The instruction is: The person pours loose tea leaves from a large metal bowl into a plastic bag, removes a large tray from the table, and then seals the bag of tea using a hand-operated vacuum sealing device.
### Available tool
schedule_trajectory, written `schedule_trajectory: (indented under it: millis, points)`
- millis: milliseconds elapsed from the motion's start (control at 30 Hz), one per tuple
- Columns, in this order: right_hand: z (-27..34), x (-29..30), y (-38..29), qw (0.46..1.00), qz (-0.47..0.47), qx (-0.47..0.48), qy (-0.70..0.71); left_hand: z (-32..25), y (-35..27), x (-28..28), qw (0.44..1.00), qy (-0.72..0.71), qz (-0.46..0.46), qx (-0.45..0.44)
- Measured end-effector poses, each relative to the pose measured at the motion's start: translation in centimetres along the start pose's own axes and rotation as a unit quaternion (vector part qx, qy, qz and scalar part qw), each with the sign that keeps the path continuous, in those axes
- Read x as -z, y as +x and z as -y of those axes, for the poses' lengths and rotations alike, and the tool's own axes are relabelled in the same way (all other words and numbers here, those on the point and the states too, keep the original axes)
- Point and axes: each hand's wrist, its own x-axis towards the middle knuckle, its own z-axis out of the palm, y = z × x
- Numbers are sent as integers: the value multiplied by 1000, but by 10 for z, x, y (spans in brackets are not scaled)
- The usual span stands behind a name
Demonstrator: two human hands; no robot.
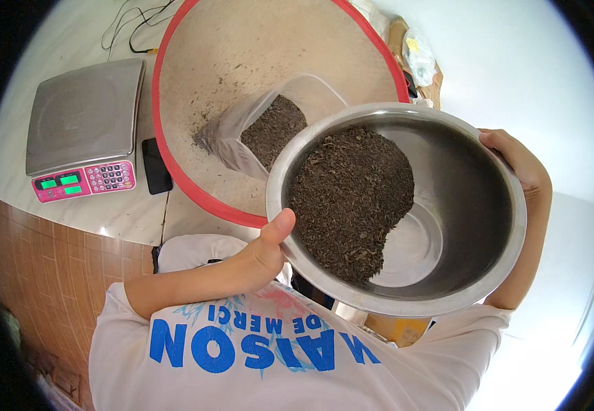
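A large stainless steel basin (459, 205) is held tilted to the left between both hands. Dark dried leaves, looking like loose tea (351, 203), lie heaped on its left side. My left hand (271, 239) grips the basin's near left rim, thumb on top. At the far right rim, my right hand (507, 154) holds on, its fingers mostly hidden behind the wall. Just beyond the basin's left rim, a clear plastic bag (227, 146) lies open, partly filled with the same dark leaves (276, 126). It rests on a round beige tray with a red rim (173, 169), where loose bits are scattered.
A digital scale (84, 118) with a steel platform and lit displays stands on the pale marbled table (76, 221) at left. A black smartphone (156, 165) lies between scale and tray. Cables (132, 31) run behind. Plastic-wrapped items (420, 56) sit beyond the tray, by the white wall.
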Motion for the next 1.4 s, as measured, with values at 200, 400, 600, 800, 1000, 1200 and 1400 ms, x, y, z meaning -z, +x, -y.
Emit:
schedule_trajectory:
  millis: [200,400,600,800,1000,1200,1400]
  points:
    - [44,-10,12,995,5,15,-96,-11,-2,-6,998,-50,-38,-15]
    - [78,-17,8,985,4,0,-170,-25,1,-3,994,-106,-11,15]
    - [103,-20,22,982,48,-22,-180,-41,4,-7,990,-106,-58,78]
    - [110,-21,33,978,41,-28,-204,-48,6,-4,990,-98,-32,96]
    - [122,-23,34,969,59,-20,-237,-47,5,1,986,-105,-8,133]
    - [131,-27,37,960,62,-30,-271,-57,8,-6,979,-111,-40,167]
    - [147,-35,34,966,47,-80,-243,-55,8,-2,981,-118,-24,155]
